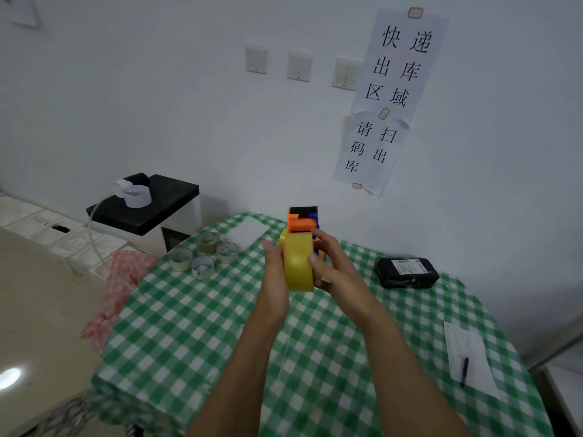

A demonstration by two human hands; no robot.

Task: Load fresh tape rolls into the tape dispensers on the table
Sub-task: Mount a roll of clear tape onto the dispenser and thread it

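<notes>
An orange and blue tape dispenser (303, 219) is held upright above the green checked table (195, 326), with a wide yellow tape roll (298, 263) sitting in it. My left hand (275, 272) lies flat against the roll's left face, fingers straight. My right hand (328, 263) grips the dispenser's right side, with fingers curled over the roll's edge. Several used or partly used tape rolls (202, 253) lie in a cluster at the table's far left.
A black wrapped parcel (407, 272) with a label lies at the right. A paper sheet with a black pen (464, 370) sits near the right edge. A white pad (249, 231) lies behind the rolls. A black-topped white cabinet (151, 206) stands left of the table.
</notes>
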